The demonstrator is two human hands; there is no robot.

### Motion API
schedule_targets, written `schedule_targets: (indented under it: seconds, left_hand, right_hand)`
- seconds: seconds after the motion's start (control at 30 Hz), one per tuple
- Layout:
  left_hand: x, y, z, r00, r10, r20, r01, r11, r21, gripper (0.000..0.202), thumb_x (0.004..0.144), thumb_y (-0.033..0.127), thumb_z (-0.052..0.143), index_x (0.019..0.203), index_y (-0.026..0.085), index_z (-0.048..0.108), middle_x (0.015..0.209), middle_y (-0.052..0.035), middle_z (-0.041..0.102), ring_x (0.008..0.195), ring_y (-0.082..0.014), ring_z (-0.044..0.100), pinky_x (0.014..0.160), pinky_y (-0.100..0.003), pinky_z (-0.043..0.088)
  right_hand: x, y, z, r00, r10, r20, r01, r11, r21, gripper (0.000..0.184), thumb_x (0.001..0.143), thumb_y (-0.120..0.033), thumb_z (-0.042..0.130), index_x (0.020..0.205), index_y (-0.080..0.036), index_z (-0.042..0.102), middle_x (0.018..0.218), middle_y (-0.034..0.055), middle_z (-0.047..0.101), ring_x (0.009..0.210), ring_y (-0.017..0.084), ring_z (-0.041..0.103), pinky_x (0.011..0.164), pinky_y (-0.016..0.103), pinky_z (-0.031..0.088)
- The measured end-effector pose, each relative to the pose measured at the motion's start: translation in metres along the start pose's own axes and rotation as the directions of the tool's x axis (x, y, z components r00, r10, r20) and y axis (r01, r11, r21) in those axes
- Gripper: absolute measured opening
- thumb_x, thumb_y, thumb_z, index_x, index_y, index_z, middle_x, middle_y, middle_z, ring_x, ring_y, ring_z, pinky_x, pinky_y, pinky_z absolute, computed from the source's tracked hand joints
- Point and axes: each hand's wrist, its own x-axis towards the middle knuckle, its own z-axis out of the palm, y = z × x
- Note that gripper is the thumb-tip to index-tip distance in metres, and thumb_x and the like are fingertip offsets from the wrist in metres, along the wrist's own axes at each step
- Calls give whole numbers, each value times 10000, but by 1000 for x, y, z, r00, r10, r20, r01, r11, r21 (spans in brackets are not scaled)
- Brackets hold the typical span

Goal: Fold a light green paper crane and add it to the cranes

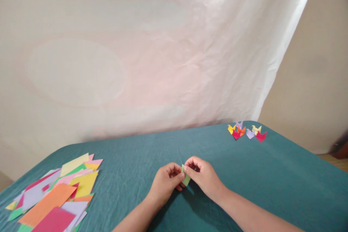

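Between my two hands, just above the table, is a small piece of folded light green paper (186, 180). My left hand (169, 180) pinches its left side with thumb and fingers. From the right, the thumb and forefinger of my right hand (202, 174) close on its upper part. The fingertips cover much of the paper, so its full shape is hidden.
A loose pile of coloured paper sheets (58, 197) lies at the left of the table. Several small folded paper birds (236, 134) stand near the far right corner. Dark green cloth (130, 166) covers the table; a pale sheet (152, 61) hangs behind it.
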Motion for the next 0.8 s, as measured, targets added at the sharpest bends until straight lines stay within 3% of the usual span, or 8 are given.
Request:
schedule_targets:
  seconds: [0.17, 0.37, 0.63, 0.8]
  left_hand:
    - [-2, 3, 0, 993, 99, -61, -82, 967, 242, 113, 784, 245, 568, 755, 145, 610, 650, -4, 590, 587, -125, 535, 565, -223, 431]
    - [-4, 7, -2, 976, 208, -63, -153, 862, 483, 144, 791, 220, 526, 736, 167, 648, 727, -14, 618, 700, -146, 557, 646, -222, 409]
    - [-2, 8, -1, 988, 110, -106, -55, 904, 423, 181, 790, 277, 543, 708, 165, 657, 610, -1, 625, 578, -137, 538, 582, -222, 388]
    - [-3, 9, 1, 989, 100, -110, -59, 942, 330, 231, 819, 351, 533, 717, 172, 636, 614, -9, 658, 571, -144, 576, 566, -221, 401]
  right_hand:
    - [1, 3, -1, 1000, -2, 20, 3, 1000, -25, 102, 812, -256, 592, 797, -170, 645, 722, 5, 639, 681, 137, 564, 633, 222, 426]
    - [0, -1, -3, 1000, -17, 1, 17, 999, -40, 117, 810, -256, 594, 729, -173, 615, 676, -13, 609, 650, 127, 540, 600, 212, 401]
    - [3, -4, -9, 999, 24, -39, -23, 999, 35, 155, 801, -271, 602, 683, -172, 619, 603, -30, 569, 583, 119, 505, 556, 212, 375]
    - [3, 1, -8, 998, 38, -58, -35, 998, 51, 167, 817, -297, 588, 706, -176, 618, 611, -25, 585, 569, 122, 509, 544, 215, 376]
